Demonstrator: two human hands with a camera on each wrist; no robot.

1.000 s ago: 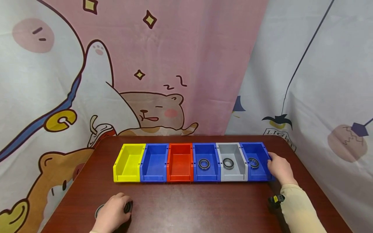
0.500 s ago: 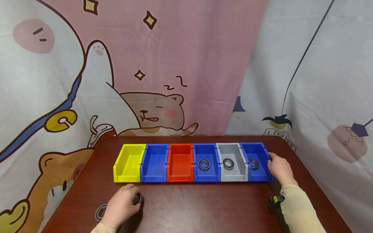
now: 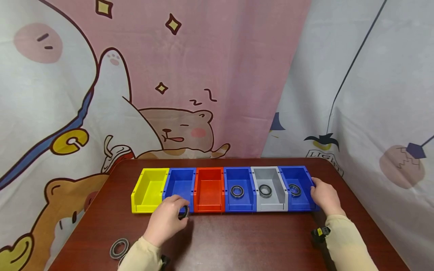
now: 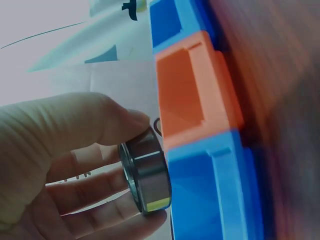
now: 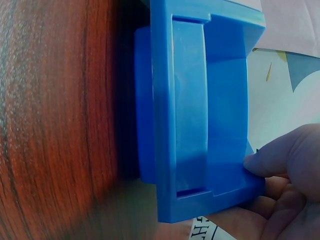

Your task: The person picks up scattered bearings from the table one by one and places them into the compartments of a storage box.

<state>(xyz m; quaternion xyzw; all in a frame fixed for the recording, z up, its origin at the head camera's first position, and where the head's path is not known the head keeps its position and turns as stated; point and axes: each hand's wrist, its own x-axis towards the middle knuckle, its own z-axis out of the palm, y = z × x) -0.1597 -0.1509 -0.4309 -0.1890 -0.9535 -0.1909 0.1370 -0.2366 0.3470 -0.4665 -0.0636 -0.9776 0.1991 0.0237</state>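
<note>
In the head view my left hand (image 3: 167,220) pinches a ball bearing (image 3: 184,212) between thumb and fingers, just in front of the left blue bin (image 3: 179,184). The left wrist view shows that bearing (image 4: 151,175) on edge, its shiny outer ring facing the bins. My right hand (image 3: 326,196) grips the outer side wall of the rightmost blue bin (image 3: 300,172); in the right wrist view its thumb lies over the wall of this bin (image 5: 190,110). Single bearings lie in the middle blue bin (image 3: 237,192), the grey bin (image 3: 265,191) and the rightmost one.
A yellow bin (image 3: 149,188) and a red bin (image 3: 209,188) stand in the same row across the dark wooden table (image 3: 237,241). Near the left front lies a loose bearing (image 3: 119,248), with another partly hidden by the left sleeve. A printed curtain (image 3: 244,75) hangs behind.
My left hand has carried the bearing forward and right from the table's left front to the left blue bin, uncovering a loose bearing. The right hand stays on its bin.
</note>
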